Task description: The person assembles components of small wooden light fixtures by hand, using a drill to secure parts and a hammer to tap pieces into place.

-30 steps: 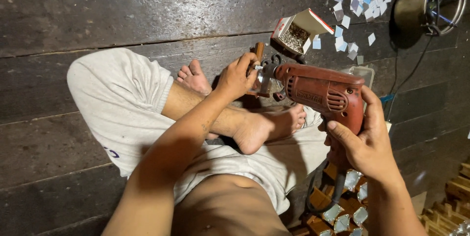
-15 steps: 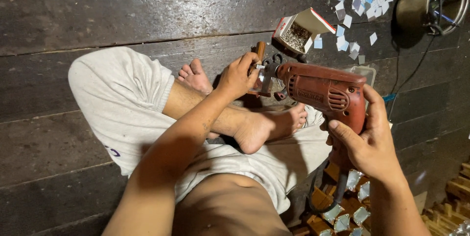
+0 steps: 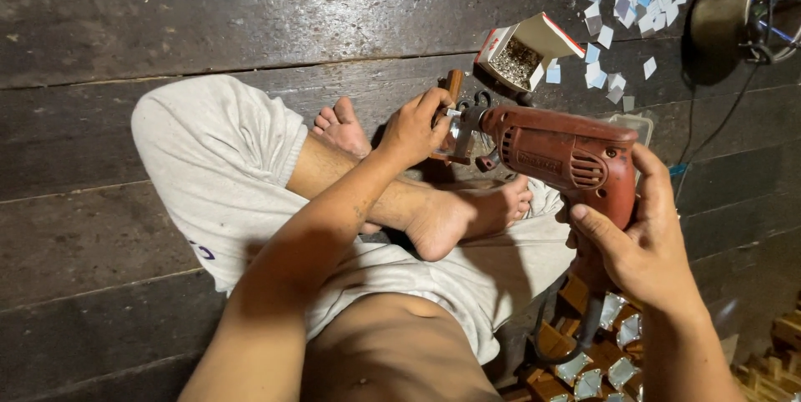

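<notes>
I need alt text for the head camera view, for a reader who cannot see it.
A person sits cross-legged on a dark plank floor; the right hand grips a red electric drill, and the left hand holds a small wooden piece at its tip. An open box lies beyond.

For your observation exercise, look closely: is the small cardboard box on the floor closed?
No, the small cardboard box lies on the dark plank floor with its flap open, showing a heap of small metal pieces inside.

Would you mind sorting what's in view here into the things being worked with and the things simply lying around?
In use:
- red electric drill, gripped by the right hand
- small wooden piece, held at the drill's tip by the left hand

Lying about:
- open box of small metal bits
- scattered pale paper squares
- wood-and-mirror pieces
- dark metal pot
</notes>
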